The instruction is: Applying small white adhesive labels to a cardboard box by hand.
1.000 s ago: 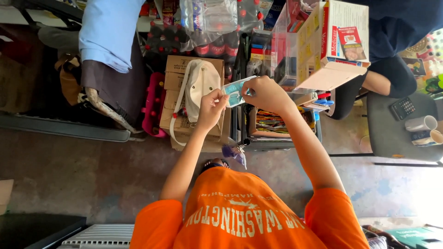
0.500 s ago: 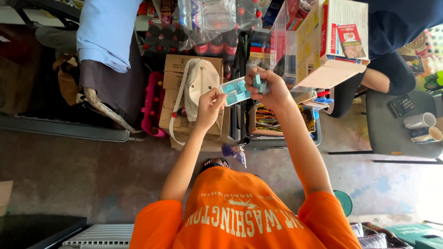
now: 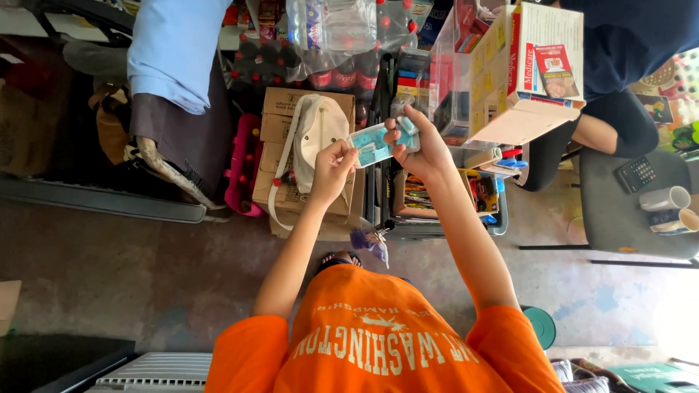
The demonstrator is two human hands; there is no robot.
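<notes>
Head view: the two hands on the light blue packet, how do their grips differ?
The left hand pinches one end of the light blue packet with its fingertips, fingers curled; the right hand wraps round the other end, thumb on top. The left hand sits lower in the picture and nearer the cream bag; the right hand sits higher, by the open carton. Both are bare, raised, and touching the packet.
</notes>
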